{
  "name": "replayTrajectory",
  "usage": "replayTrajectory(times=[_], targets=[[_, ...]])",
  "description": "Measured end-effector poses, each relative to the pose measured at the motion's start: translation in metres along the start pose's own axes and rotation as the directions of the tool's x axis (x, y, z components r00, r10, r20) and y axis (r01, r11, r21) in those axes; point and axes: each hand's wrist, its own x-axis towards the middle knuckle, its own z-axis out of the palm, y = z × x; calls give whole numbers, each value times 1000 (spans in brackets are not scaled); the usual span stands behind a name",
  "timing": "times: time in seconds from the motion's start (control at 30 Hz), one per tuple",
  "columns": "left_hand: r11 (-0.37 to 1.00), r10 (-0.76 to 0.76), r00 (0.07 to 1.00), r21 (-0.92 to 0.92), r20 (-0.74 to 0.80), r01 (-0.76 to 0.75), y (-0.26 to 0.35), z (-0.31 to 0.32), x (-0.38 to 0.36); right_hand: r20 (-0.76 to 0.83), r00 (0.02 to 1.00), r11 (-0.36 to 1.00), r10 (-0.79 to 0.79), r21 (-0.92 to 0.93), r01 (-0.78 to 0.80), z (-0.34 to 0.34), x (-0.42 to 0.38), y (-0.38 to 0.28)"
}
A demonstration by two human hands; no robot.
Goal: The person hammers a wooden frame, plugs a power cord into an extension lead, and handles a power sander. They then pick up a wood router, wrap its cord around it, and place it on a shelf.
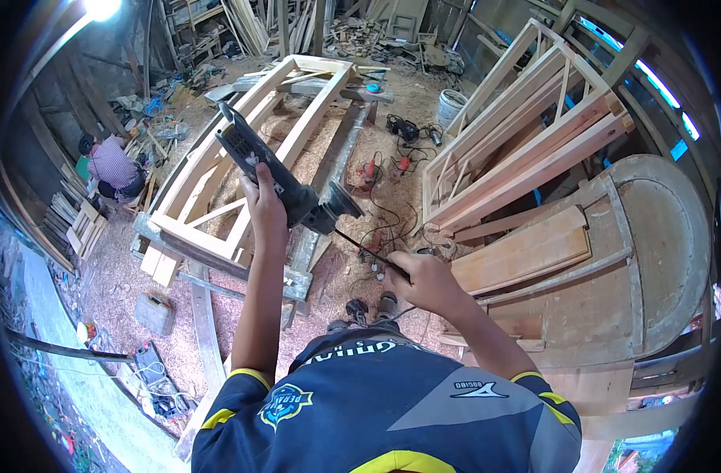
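Observation:
My left hand (266, 206) is closed around the dark body of an angle grinder (285, 188), which is tilted with its disc end toward the lower right. In my right hand (430, 282) is a thin dark rod (362, 245), shaped like a screwdriver. Its far end meets or lies very near the grinder's head; contact is hard to tell. Fingers of the right hand cover the rod's near end. Beyond the grinder, a pale wooden frame (313, 118) rests across supports.
More wooden frames (526, 134) lean at the right, beside a rounded wooden panel (668, 236) with boards. Power tools (404, 164) and cords lie on the shaving-covered floor. A white bucket (451, 106) stands behind. At the left, a person in a striped shirt (116, 165) crouches.

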Motion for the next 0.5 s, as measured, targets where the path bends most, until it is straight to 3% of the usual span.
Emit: replayTrajectory(times=[0.13,0.23,0.27,0.4,0.47,0.5], targets=[[988,10,1000,153,21,-13,-3,-9,-8,-63,994,988,-93,-129,85,-19,5,-14],[984,11,999,174,50,-20,-9,-15,-14,-92,993,972,-77,-227,54,-33,17,-14],[972,65,997,223,38,-72,-19,-19,-11,-101,992,974,-69,-223,45,-33,17,-14],[981,51,999,187,-2,-50,-18,-21,-12,-155,983,971,-101,-231,64,-28,17,-13],[976,101,995,196,-6,-98,-22,-28,-10,-243,970,985,35,-154,-74,-32,20,-5],[976,106,994,192,-11,-102,-21,-26,-9,-241,970,985,28,-159,-68,-33,20,-7]])
